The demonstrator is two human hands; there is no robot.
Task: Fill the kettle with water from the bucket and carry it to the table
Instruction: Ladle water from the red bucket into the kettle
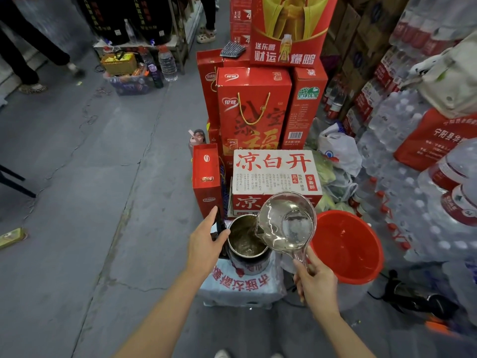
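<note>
A steel kettle (pixel 245 241) stands open on a wrapped pack of bottles (pixel 240 285), with water inside it. My left hand (pixel 206 241) grips the kettle's black handle and holds its lid up. My right hand (pixel 316 282) holds the handle of a clear plastic ladle (pixel 286 223), tilted over the kettle's mouth with water in its bowl. To the right, the red bucket (pixel 348 246) sits touching the ladle's side and has water in it.
Red gift boxes (pixel 254 107) and a white carton (pixel 276 174) are stacked right behind the kettle. Shrink-wrapped water bottles (pixel 402 140) fill the right side. A black cable and device (pixel 413 298) lie behind the bucket. Grey concrete floor (pixel 90 177) stretches left; a person's legs (pixel 31 47) are far left.
</note>
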